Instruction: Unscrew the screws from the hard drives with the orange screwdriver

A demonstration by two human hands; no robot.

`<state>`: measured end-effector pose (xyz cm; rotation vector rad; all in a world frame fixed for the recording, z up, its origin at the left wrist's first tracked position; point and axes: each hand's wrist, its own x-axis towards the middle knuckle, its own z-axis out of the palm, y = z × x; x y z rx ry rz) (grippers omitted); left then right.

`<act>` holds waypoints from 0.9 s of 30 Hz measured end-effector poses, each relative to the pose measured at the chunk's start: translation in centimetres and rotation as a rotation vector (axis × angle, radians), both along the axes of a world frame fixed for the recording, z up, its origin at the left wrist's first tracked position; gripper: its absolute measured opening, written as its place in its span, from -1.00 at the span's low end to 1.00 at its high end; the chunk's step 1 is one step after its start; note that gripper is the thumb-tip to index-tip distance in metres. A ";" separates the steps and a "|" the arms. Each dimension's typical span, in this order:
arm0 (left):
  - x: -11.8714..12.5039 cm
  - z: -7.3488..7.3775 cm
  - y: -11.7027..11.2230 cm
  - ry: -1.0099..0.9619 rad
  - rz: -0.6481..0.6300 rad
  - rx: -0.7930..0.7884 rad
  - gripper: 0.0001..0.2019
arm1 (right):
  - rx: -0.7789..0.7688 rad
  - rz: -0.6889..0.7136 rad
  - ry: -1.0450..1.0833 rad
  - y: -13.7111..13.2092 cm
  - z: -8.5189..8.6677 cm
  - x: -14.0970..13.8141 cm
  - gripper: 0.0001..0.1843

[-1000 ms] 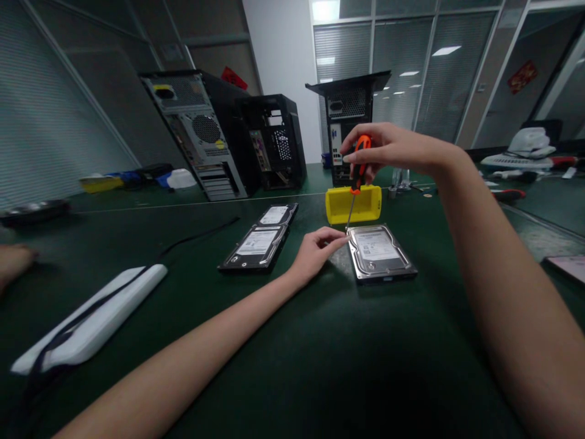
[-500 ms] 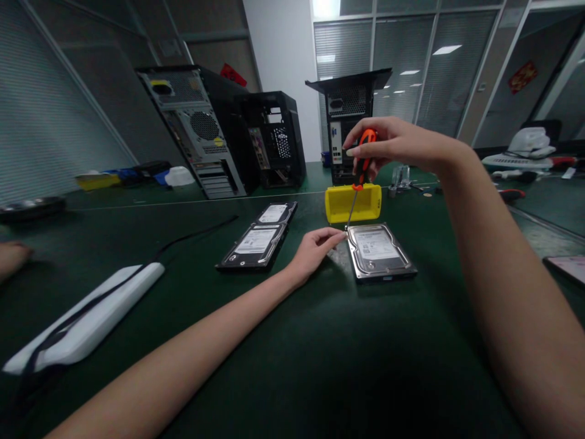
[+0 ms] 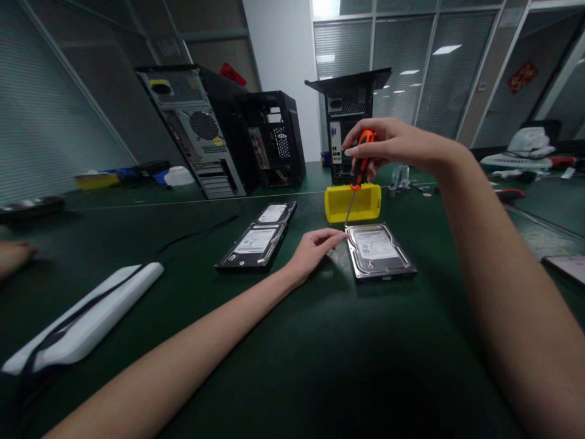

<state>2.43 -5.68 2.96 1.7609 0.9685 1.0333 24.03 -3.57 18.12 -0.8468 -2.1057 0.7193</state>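
Note:
An orange-and-black screwdriver [image 3: 361, 167] is gripped by its handle in my right hand [image 3: 388, 141], its shaft slanting down to the far left corner of a silver hard drive [image 3: 377, 247]. The drive lies flat, label up. Against that same corner, close to the screwdriver tip, my left hand [image 3: 313, 249] has its thumb and fingers pinched together. Whatever sits between those fingertips is too small to make out. Just behind the drive, a yellow plastic tray [image 3: 336, 207] stands on its side.
Two more hard drives [image 3: 256, 241] lie end to end on the green table [image 3: 274, 341]. Computer cases [image 3: 228, 128] stand at the back. A white power strip-like bar [image 3: 91, 314] with a black cable is at left. Another person's hand [image 3: 13, 256] shows at the left edge.
The screwdriver's tip has shifted very slightly left at the drive's corner. My hands otherwise keep their places, and the drive has not moved.

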 end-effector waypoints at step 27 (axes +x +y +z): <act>0.2 -0.7 0.3 0.052 0.009 0.069 -0.77 | -0.070 0.020 -0.069 0.7 -0.5 -0.8 -0.67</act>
